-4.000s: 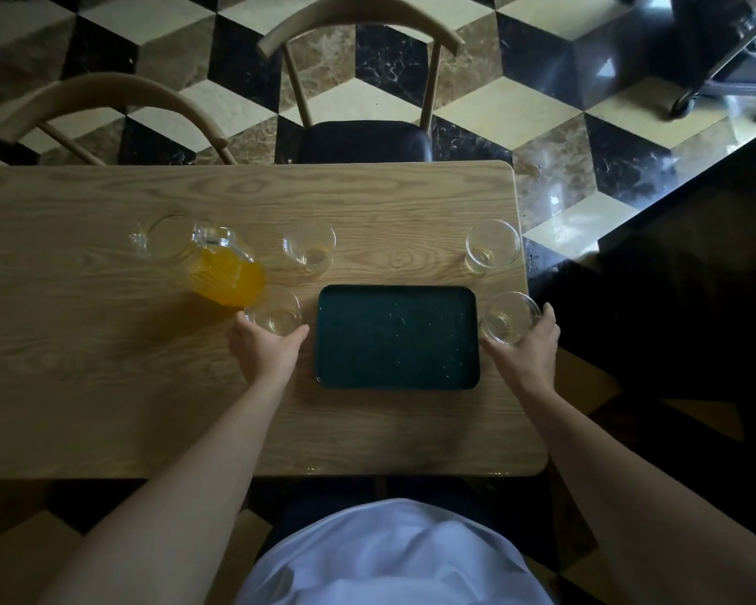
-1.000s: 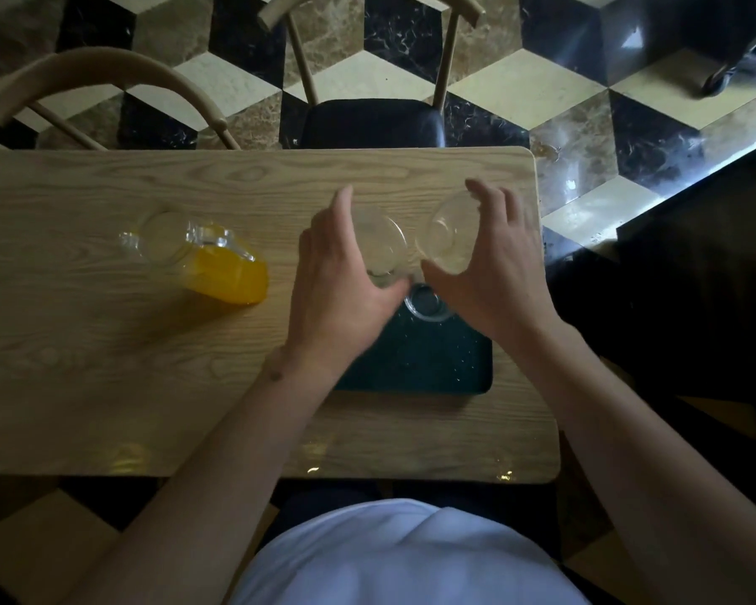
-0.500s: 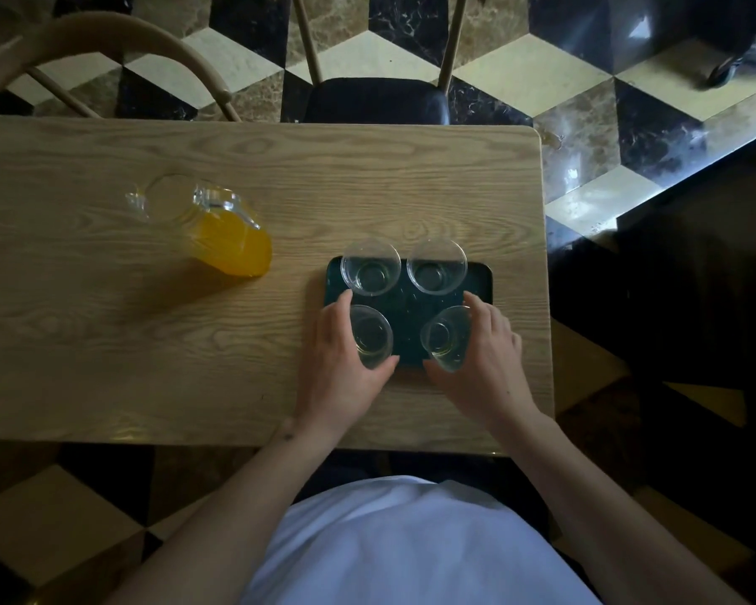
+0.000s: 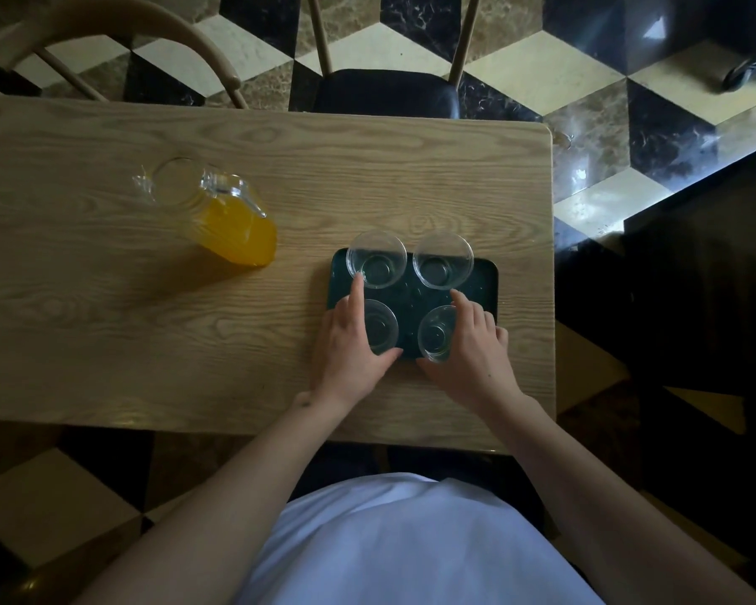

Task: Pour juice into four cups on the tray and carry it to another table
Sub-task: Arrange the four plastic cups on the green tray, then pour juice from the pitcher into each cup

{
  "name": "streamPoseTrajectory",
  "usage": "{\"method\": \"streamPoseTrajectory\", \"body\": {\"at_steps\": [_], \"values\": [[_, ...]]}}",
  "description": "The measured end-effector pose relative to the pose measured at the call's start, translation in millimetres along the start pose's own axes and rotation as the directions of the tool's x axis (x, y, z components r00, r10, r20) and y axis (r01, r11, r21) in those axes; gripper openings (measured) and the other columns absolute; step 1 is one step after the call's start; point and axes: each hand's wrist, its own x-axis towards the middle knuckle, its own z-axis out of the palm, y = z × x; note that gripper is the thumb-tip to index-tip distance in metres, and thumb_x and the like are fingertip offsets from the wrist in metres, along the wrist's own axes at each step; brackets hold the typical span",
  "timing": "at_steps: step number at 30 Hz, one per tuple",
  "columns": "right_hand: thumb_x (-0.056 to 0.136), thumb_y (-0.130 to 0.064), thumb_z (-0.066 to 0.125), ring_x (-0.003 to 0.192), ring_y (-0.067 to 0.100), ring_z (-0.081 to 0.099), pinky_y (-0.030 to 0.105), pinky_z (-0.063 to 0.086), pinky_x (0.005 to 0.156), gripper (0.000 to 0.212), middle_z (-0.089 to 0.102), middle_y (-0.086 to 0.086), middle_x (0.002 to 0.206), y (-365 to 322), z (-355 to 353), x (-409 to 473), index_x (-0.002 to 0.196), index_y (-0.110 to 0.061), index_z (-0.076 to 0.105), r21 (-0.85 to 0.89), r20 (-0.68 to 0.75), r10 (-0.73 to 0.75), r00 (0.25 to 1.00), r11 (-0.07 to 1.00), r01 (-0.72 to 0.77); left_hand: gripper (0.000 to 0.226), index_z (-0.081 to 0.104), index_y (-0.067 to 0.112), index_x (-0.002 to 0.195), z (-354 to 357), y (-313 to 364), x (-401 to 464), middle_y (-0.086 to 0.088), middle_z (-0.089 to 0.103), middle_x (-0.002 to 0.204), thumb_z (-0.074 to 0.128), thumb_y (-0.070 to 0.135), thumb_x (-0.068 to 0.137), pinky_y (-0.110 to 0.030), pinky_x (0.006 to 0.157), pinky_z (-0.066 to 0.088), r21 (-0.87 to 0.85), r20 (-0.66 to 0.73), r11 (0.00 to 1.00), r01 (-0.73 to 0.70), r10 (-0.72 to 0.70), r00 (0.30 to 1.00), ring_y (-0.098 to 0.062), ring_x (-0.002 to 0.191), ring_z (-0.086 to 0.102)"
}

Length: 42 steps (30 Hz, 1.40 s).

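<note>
A dark green tray lies near the right end of the wooden table. On it stand several clear glass cups, all without juice: far left cup, far right cup, near left cup, near right cup. My left hand wraps the near left cup, its forefinger touching the far left cup. My right hand wraps the near right cup. A glass pitcher of orange juice stands to the left of the tray.
Two wooden chairs stand beyond the table's far edge, one with a dark seat, one at the back left. The floor is checkered tile. A dark surface lies to the right of the table.
All the cups have been brought from the table onto the tray since four seconds ago. In the last half second my hands barely moved, still around the two near cups.
</note>
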Motion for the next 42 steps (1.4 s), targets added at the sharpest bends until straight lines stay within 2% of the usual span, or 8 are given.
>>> {"method": "streamPoseTrajectory", "body": {"at_steps": [11,16,22,25,29,31,37,42], "values": [[0.066,-0.054,0.079,0.128,0.023,0.042,0.047,0.035,0.102,0.108,0.045,0.003,0.141,2.2,6.9,4.1,0.149,-0.016,0.021,0.004,0.047,0.012,0.999,1.0,-0.012,0.117,0.019,0.022,0.154,12.7,-8.3,5.0,-0.012,0.046,0.144,0.09,0.047,0.064,-0.031,0.103,0.038,0.019,-0.038,1.0,0.002,-0.001,0.999,-0.026,0.13,0.044],[0.061,-0.063,0.079,0.13,0.024,0.04,0.049,0.034,0.104,0.115,0.042,0.003,0.144,2.6,3.2,5.8,0.15,-0.019,0.019,-0.011,0.074,0.035,0.997,0.999,-0.034,0.097,0.02,0.019,0.154,5.9,-5.7,3.1,-0.01,0.043,0.146,0.062,0.068,0.081,-0.03,0.103,0.038,-0.039,-0.043,0.999,0.019,-0.02,0.999,-0.021,0.132,0.041],[0.073,-0.078,0.053,0.126,0.023,0.042,0.048,0.033,0.099,0.091,0.044,0.004,0.139,-1.1,-27.4,10.8,0.142,-0.022,0.036,-0.089,-0.014,0.023,1.0,0.996,-0.024,0.058,0.041,0.015,0.143,-27.2,-26.2,6.7,-0.005,0.053,0.134,0.056,0.045,0.096,-0.02,0.086,0.045,-0.212,-0.233,0.954,0.211,-0.259,0.937,-0.014,0.114,0.054],[0.083,-0.063,0.052,0.119,0.023,0.047,0.044,0.036,0.099,0.065,0.048,0.004,0.13,-26.8,-42.8,27.9,0.132,-0.02,0.048,0.059,-0.094,-0.023,0.995,0.998,0.029,0.038,0.052,0.023,0.13,-54.0,-51.5,13.5,0.005,0.059,0.117,0.056,0.037,0.096,-0.012,0.068,0.044,-0.483,-0.246,0.786,0.385,-0.544,0.802,-0.003,0.096,0.059],[0.09,-0.046,0.06,0.106,0.011,0.054,0.025,0.046,0.085,0.047,0.051,-0.003,0.125,-97.2,-50.5,74.3,0.127,-0.019,0.055,0.293,-0.01,-0.152,0.988,0.945,0.148,0.027,0.063,0.011,0.117,-90.7,-96.6,41.8,-0.004,0.068,0.104,0.055,0.027,0.096,-0.031,0.064,0.052,-0.897,0.152,0.111,0.427,-0.831,0.535,-0.021,0.091,0.068],[0.091,-0.042,0.063,0.101,0.004,0.054,0.021,0.047,0.084,0.046,0.051,-0.004,0.128,-139.7,-47.2,98.9,0.13,-0.019,0.054,0.317,0.035,-0.238,0.971,0.924,0.215,0.02,0.064,0.011,0.107,-108.9,-109.8,57.8,-0.009,0.068,0.111,0.057,0.026,0.096,-0.032,0.06,0.051,-0.934,0.243,-0.06,0.353,-0.831,0.501,-0.023,0.09,0.068],[0.089,-0.036,0.069,0.114,0.016,0.055,0.034,0.051,0.091,0.047,0.048,0.001,0.133,-226.8,-34.0,153.5,0.13,-0.02,0.055,0.298,0.033,-0.343,0.939,0.9,0.319,0.032,0.063,0.035,0.114,-144.0,-113.7,95.2,0.009,0.065,0.117,0.047,0.026,0.087,-0.036,0.09,0.051,-0.894,-0.184,0.413,0.174,-0.693,0.697,-0.015,0.114,0.061],[0.082,-0.034,0.071,0.104,0.017,0.058,0.049,0.047,0.093,0.009,0.061,-0.003,0.114,-243.3,-35.1,171.0,0.088,-0.034,0.065,0.159,0.082,-0.343,0.936,0.931,0.328,0.035,0.068,0.043,0.098,-157.2,-121.2,111.9,0.025,0.069,0.098,0.036,0.052,0.089,-0.014,0.07,0.047,-0.93,-0.087,0.327,0.165,-0.635,0.767,0.013,0.09,0.063]]}}
